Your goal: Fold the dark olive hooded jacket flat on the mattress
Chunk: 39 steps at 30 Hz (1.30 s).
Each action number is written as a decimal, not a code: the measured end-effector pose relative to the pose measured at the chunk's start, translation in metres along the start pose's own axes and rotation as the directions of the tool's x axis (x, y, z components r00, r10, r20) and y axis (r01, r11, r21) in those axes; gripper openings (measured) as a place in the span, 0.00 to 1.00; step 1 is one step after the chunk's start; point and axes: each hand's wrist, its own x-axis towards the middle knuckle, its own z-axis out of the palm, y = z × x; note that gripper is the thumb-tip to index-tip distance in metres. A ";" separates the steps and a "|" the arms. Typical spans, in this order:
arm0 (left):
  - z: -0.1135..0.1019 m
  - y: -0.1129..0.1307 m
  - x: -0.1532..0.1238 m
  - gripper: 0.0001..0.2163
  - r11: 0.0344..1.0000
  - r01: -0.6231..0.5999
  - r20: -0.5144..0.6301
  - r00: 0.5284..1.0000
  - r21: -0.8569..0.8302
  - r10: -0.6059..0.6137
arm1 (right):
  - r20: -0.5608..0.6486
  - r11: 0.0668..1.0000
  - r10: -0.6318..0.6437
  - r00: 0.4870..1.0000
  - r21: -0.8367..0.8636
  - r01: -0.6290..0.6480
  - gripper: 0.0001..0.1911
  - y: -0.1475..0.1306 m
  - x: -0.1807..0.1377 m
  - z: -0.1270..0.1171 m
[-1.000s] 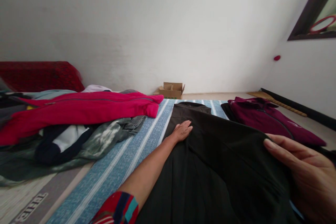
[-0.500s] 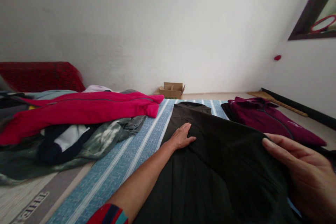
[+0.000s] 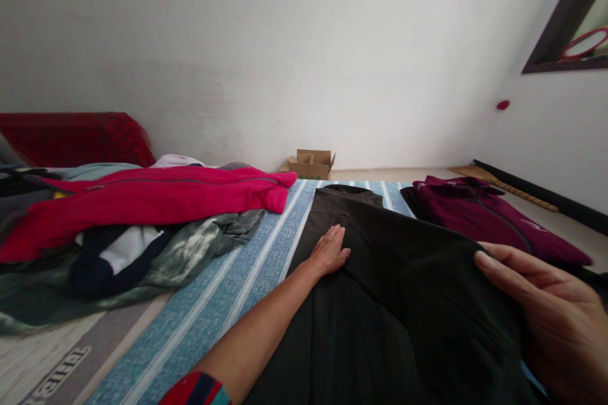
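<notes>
A black jacket (image 3: 361, 329) with a stand-up collar lies in front of me, its collar end farthest away. My left hand (image 3: 329, 250) rests flat on its upper part, fingers stretched forward and thumb out to the side. At the right, my right hand (image 3: 546, 297) pinches the jacket's edge between thumb and fingers, lifting that side off the bed. The lower end of the jacket runs out of view at the bottom.
A pink zip jacket (image 3: 190, 193) tops a heap of clothes at left. To the right lies a folded maroon zip top (image 3: 494, 215). All rest on a blue striped sheet (image 3: 228, 285). A cardboard box (image 3: 311, 164) stands by the wall.
My left hand has shifted very slightly toward me on the jacket. The right hand keeps its pinch on the edge in the same place.
</notes>
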 end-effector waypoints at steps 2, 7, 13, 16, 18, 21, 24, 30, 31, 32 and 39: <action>-0.002 0.001 -0.001 0.28 1.000 -0.001 0.023 1.000 -0.005 0.001 | -0.014 1.000 -0.014 1.000 0.006 0.014 0.33 0.001 -0.001 0.001; -0.003 0.000 -0.001 0.26 0.997 -0.029 -0.079 0.997 -0.075 0.023 | -0.019 1.000 0.002 1.000 0.001 -0.002 0.34 0.001 0.001 0.001; -0.008 0.007 -0.003 0.20 0.991 0.134 -0.298 0.945 -0.026 -0.136 | -0.037 1.000 0.001 0.999 0.000 -0.001 0.34 0.000 0.000 0.002; -0.015 0.013 -0.005 0.17 0.966 0.260 -0.320 0.915 0.000 -0.246 | -0.024 1.000 0.000 1.000 -0.010 0.000 0.34 0.001 0.001 0.002; -0.019 0.014 -0.003 0.16 0.952 0.298 -0.294 0.905 -0.074 -0.307 | -0.026 1.000 -0.007 1.000 -0.008 0.007 0.34 0.001 0.002 0.002; -0.023 0.008 0.001 0.14 0.920 0.336 -0.234 0.895 -0.202 -0.379 | -0.023 1.000 -0.005 1.000 -0.008 0.005 0.33 0.001 0.002 0.001; -0.025 -0.003 0.004 0.11 0.904 0.354 -0.205 0.892 -0.239 -0.403 | -0.014 1.000 -0.001 1.000 -0.019 0.001 0.33 0.001 0.003 -0.001; -0.028 -0.014 0.003 0.13 0.907 0.334 -0.180 0.905 -0.258 -0.385 | -0.008 0.999 -0.023 1.000 -0.031 0.023 0.34 0.002 0.003 -0.002; -0.028 -0.015 0.003 0.14 0.910 0.326 -0.176 0.910 -0.258 -0.376 | -0.012 0.999 -0.022 1.000 -0.028 0.022 0.34 0.002 0.003 -0.002; -0.028 -0.016 0.002 0.15 0.913 0.316 -0.172 0.915 -0.256 -0.365 | -0.016 0.999 -0.023 1.000 -0.023 0.023 0.34 0.002 0.003 -0.002; -0.029 -0.018 -0.004 0.22 0.989 0.091 -0.173 0.979 -0.119 -0.110 | 0.029 0.999 0.016 0.999 -0.029 -0.015 0.35 0.003 0.003 -0.005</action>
